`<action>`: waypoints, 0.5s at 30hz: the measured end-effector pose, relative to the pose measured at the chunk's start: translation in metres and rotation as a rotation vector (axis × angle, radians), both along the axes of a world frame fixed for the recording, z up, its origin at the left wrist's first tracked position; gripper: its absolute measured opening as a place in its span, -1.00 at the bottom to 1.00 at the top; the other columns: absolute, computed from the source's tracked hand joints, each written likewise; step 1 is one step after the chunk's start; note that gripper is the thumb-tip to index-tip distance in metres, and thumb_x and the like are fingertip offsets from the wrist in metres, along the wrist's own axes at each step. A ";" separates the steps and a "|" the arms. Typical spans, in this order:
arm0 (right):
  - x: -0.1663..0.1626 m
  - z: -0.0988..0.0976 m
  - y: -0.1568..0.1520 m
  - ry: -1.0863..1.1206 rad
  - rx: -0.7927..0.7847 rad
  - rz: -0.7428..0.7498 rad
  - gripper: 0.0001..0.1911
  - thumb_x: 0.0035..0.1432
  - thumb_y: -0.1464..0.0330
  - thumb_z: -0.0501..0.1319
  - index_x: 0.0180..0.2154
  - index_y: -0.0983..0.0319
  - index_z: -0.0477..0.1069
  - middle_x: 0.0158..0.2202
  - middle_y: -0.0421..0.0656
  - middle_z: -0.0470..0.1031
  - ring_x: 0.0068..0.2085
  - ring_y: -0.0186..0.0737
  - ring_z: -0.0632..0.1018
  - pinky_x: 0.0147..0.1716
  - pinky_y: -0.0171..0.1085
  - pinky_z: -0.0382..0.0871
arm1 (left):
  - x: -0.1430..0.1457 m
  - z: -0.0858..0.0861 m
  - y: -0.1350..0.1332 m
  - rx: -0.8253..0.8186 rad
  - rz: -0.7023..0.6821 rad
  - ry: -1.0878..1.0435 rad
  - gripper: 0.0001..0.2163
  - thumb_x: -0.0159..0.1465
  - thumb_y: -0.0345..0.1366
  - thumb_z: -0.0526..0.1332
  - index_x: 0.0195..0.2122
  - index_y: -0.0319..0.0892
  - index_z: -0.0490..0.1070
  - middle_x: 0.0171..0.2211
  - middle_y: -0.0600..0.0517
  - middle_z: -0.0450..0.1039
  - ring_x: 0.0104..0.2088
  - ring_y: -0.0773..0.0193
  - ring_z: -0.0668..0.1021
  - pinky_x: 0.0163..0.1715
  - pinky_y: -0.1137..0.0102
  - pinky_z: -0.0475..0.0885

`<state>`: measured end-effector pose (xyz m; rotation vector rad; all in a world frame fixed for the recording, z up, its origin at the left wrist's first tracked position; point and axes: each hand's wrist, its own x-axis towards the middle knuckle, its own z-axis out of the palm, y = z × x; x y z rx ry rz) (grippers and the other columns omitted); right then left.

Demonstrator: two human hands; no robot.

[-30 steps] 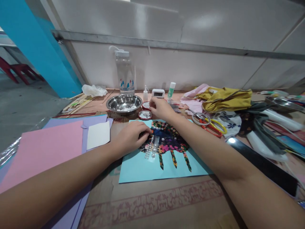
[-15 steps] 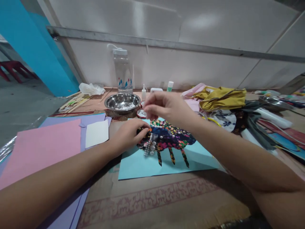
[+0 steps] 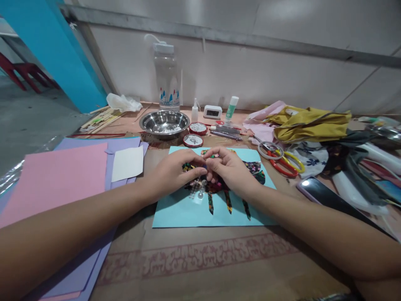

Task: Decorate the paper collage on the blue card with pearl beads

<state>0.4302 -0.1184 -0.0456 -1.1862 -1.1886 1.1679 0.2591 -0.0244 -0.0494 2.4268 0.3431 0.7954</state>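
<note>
A sheet of light blue paper (image 3: pixel 178 215) lies before me, with dark floral cloth pieces (image 3: pixel 255 167) on it, among them three narrow pointed strips (image 3: pixel 229 202). My left hand (image 3: pixel 178 169) is over the left part of the cloth, thumb and fingers drawn together. Touching or nearly touching its fingertips is my right hand (image 3: pixel 228 169), its fingers curled in a pinch. Whatever lies between the fingertips is too small or hidden to name. Rows of pearl-like beads (image 3: pixel 197 190) on a clear backing show just below the hands. Both hands hide much of the cloth.
Behind the paper stand a steel bowl (image 3: pixel 164 124), a water bottle (image 3: pixel 167 77), a glue stick (image 3: pixel 232 108) and two round red-rimmed tins (image 3: pixel 193 140). Scissors (image 3: pixel 283 163), a phone (image 3: pixel 332 200) and folded mustard cloth (image 3: pixel 310 123) lie right. Pink paper (image 3: pixel 59 179) is left.
My right hand has come down from above the cloth to meet my left hand's fingertips. The left hand has shifted slightly right. The view has tilted down, showing scissors and phone.
</note>
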 end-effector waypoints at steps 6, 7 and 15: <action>-0.003 -0.003 -0.007 0.013 -0.027 0.038 -0.64 0.12 0.14 0.34 -0.34 0.17 0.21 -0.65 -0.36 0.43 -0.64 -0.43 0.41 -0.63 -0.47 0.25 | -0.002 0.005 -0.012 -0.067 -0.024 -0.012 -0.94 0.29 -0.33 0.28 -0.26 -0.18 0.53 -0.31 0.04 0.56 -0.27 0.28 0.55 -0.21 0.39 0.38; -0.004 -0.003 -0.007 0.023 -0.029 0.040 -0.64 0.12 0.14 0.34 -0.34 0.17 0.20 -0.64 -0.36 0.43 -0.63 -0.42 0.41 -0.63 -0.46 0.26 | -0.002 0.005 -0.013 -0.072 -0.022 -0.010 -0.93 0.29 -0.33 0.27 -0.26 -0.18 0.53 -0.30 0.04 0.56 -0.26 0.28 0.55 -0.21 0.39 0.38; -0.005 -0.004 -0.006 0.091 0.027 0.066 -0.70 0.18 0.17 0.29 -0.25 0.18 0.23 -0.56 -0.31 0.47 -0.53 -0.42 0.46 -0.50 -0.42 0.32 | -0.002 0.004 -0.009 -0.173 0.050 0.025 -0.89 0.32 -0.28 0.24 -0.25 -0.15 0.55 -0.30 0.08 0.58 -0.28 0.31 0.56 -0.24 0.42 0.39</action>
